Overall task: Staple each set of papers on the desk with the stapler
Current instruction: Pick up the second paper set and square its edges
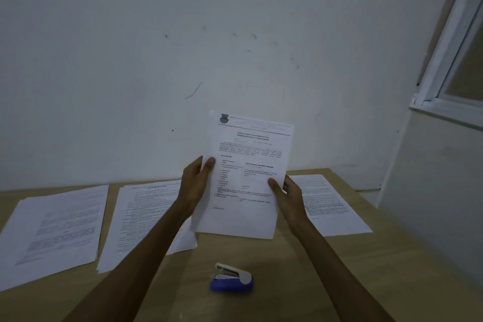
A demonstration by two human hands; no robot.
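Note:
I hold one set of printed papers [248, 172] upright above the wooden desk [300, 282], its lower edge near the desktop. My left hand [194, 185] grips the set's left edge, thumb on the front. My right hand [288, 191] grips the right edge the same way. A small blue and white stapler [231, 278] lies on the desk in front of the held set, between my forearms, untouched. Three other paper sets lie flat: one at far left [55, 230], one left of centre [141, 217], one at right [329, 204].
A pale wall [183, 47] rises directly behind the desk. A white window frame [449, 65] stands at the upper right, with a side wall below it. The desk's right edge runs diagonally near the right paper set.

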